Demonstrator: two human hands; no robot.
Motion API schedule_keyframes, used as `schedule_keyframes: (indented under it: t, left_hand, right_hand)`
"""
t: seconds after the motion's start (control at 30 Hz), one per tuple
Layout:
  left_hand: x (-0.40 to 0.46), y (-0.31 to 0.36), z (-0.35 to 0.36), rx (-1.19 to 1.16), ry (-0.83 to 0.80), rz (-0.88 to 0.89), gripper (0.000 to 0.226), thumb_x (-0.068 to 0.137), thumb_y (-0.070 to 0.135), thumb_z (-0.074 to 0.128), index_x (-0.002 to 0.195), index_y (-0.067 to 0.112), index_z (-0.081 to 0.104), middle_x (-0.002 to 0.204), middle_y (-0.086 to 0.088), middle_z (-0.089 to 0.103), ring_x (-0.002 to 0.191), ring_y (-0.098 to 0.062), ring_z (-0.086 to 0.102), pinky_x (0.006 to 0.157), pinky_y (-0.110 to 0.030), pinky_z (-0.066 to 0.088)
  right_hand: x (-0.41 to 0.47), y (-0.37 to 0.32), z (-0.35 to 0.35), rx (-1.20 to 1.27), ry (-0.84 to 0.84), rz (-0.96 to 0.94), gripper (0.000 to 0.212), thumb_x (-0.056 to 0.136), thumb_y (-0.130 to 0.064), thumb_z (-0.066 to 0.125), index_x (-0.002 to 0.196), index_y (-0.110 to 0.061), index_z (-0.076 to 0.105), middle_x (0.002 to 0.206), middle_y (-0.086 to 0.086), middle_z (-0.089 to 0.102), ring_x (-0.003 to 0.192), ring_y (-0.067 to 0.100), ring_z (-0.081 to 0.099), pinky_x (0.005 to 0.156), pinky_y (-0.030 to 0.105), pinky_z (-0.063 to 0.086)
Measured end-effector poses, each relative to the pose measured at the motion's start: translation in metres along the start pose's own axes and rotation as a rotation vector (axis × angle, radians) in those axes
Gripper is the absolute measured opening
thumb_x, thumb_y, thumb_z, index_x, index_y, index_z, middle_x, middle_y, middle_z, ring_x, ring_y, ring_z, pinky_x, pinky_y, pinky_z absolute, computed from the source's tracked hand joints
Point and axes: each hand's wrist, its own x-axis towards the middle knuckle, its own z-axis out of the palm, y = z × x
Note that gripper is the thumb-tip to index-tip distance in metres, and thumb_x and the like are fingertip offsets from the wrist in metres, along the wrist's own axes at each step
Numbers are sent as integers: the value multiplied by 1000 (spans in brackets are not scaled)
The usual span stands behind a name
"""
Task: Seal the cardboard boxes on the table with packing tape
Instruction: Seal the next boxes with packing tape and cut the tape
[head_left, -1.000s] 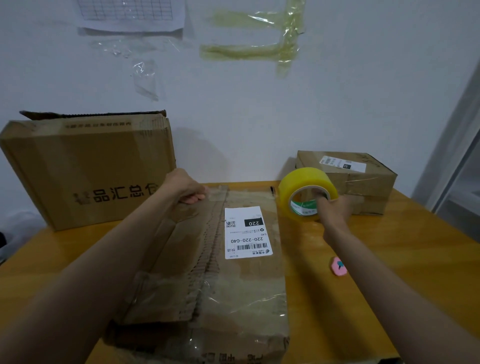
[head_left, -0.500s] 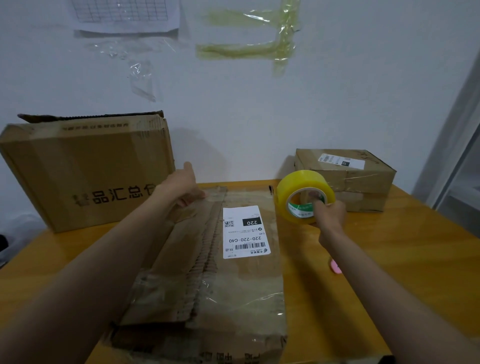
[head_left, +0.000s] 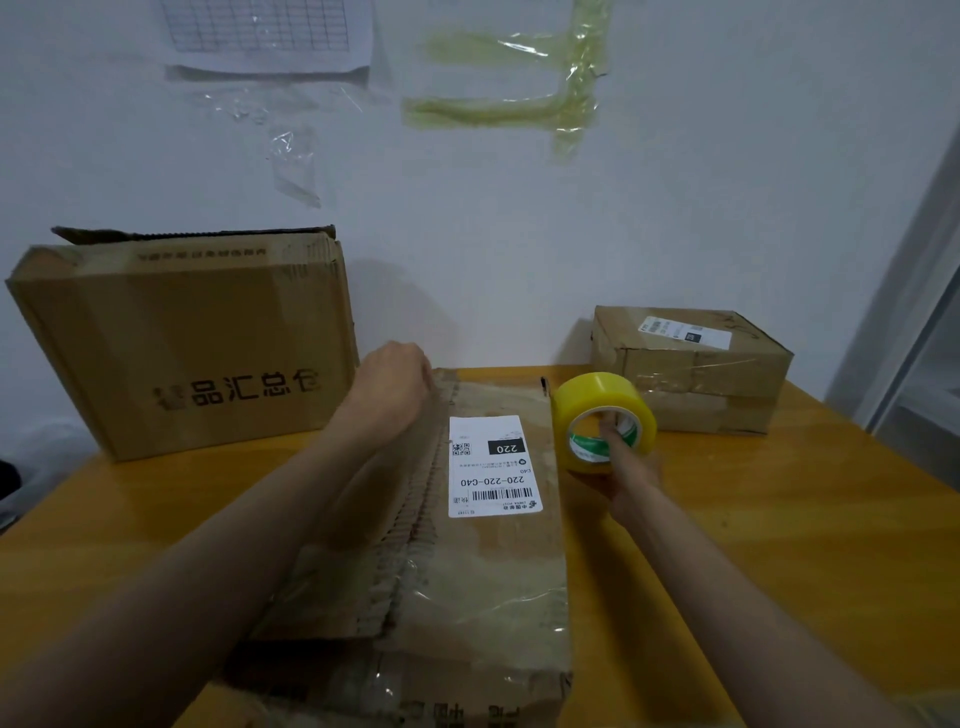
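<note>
Wooden counter (head_left: 779, 545) carries three cardboard boxes. Big box (head_left: 182, 343) at 10 o'clock, upright against wall. Flat box (head_left: 467, 582) at centre, white label (head_left: 491, 465) on top, torn seam running lengthwise. Small box (head_left: 696, 369) at 2 o'clock, already taped. Left hand (head_left: 395, 379) rests on flat box far edge, fingers curled, grip unclear. Right hand (head_left: 631, 467) grip holding yellow tape roll (head_left: 597, 415), fingers through core, just right of flat box.

2 bare forearms showing, left hand (head_left: 395, 379) and right hand (head_left: 631, 467) wearing no gloves, rings, watches or sleeves.
</note>
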Motion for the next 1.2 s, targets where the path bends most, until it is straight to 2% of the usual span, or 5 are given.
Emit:
schedule_keyframes:
  t: [0.3,0.53,0.73,1.0,1.2]
  left_hand:
    - [-30,23,8,229,-216,70,64,103,62,23,117,13,61,114,-7,67,101,-26,60,90,-41,40]
    - [8,-38,-5,155,-418,-85,85,88,83,14,160,39,10,169,-1,-3,154,-40,2,120,-66,0]
    - [-3,-74,9,-293,-446,-349,101,82,85,42,161,34,4,168,-8,14,153,-36,17,123,-49,17]
    - [-3,-77,13,-347,-413,-329,110,71,98,28,160,36,10,169,-4,12,154,-35,13,124,-56,11]
    - [-4,-75,11,-448,-427,-319,121,61,106,24,160,37,14,169,6,8,155,-29,10,122,-58,10]
  right_hand:
    - [-3,6,1,73,-84,143,52,87,-26,81,126,-8,52,119,21,63,90,37,67,40,41,57]
    - [-16,15,5,171,-219,321,38,90,-15,76,121,-6,55,97,21,67,82,34,68,64,49,60]
    - [-16,38,14,270,-309,302,49,90,-29,74,128,-3,56,119,27,65,122,38,61,112,53,44]
    - [-9,49,19,176,-403,284,125,31,-59,97,137,-5,59,132,22,65,128,38,60,116,51,40]
    - [-22,26,16,145,-375,209,51,87,-52,69,115,-10,69,120,16,71,117,34,64,113,49,42]
